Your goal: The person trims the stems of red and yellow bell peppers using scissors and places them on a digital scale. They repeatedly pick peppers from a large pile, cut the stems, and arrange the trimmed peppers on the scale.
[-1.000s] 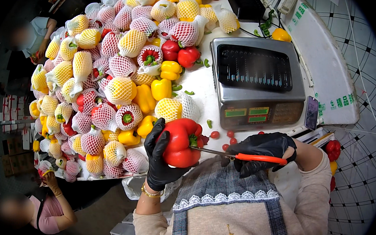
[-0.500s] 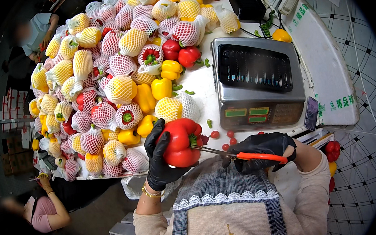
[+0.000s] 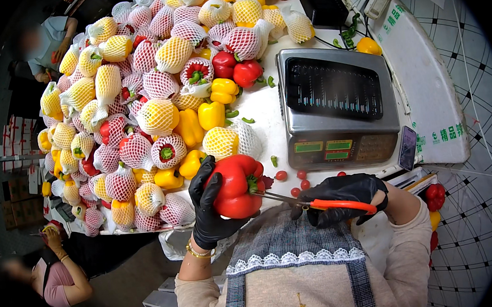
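Black-gloved, my left hand (image 3: 208,206) is wrapped round the left side of a large red bell pepper (image 3: 233,188). The pepper is held above the near edge of the table, its green stem turned to the right. In my right hand (image 3: 346,196), also gloved in black, is a pair of scissors (image 3: 342,204) with orange-red handles. Their narrow blades point left, and the tips meet the pepper at its stem. Whether the blades are closed round the stem is too small to tell. Several small red tomatoes (image 3: 302,175) lie just beyond the scissors.
A big heap of red and yellow peppers (image 3: 155,116), many in foam net sleeves, covers the table's left. A metal scale (image 3: 338,136) bearing a black tray (image 3: 332,87) stands at right, beside a phone (image 3: 407,148). Two people work left of the table, one in a pink sleeve (image 3: 73,280).
My hands, the pepper and the scissors stay almost still. At lower left, the person in pink has raised a hand slightly, and a red pepper shows by it.
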`<state>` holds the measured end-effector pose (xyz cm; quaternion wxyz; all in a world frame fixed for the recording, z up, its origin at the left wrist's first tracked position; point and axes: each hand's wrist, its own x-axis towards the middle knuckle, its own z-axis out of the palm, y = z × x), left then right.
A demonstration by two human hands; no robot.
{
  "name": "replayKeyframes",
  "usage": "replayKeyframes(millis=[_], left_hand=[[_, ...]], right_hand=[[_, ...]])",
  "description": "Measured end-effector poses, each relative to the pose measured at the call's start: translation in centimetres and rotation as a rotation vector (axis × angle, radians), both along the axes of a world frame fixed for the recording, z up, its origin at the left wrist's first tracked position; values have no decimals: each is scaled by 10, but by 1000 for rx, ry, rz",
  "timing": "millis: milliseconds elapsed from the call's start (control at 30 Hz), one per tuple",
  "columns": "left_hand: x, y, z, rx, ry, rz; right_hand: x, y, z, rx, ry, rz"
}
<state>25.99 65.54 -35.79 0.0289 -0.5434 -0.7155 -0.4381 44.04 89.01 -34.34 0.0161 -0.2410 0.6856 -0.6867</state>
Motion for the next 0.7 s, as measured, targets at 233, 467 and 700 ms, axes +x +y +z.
replayKeyframes(millis=[233,467,700], left_hand=[[2,0,1,2,7,10],[1,0,0,5,5,6],[-2,-3,-6,-7,-67,43]], right_hand=[[6,-3,-5,43,-297,33],[8,-6,-8,-84,-172,9],[7,-10,-18,-79,-244,13]])
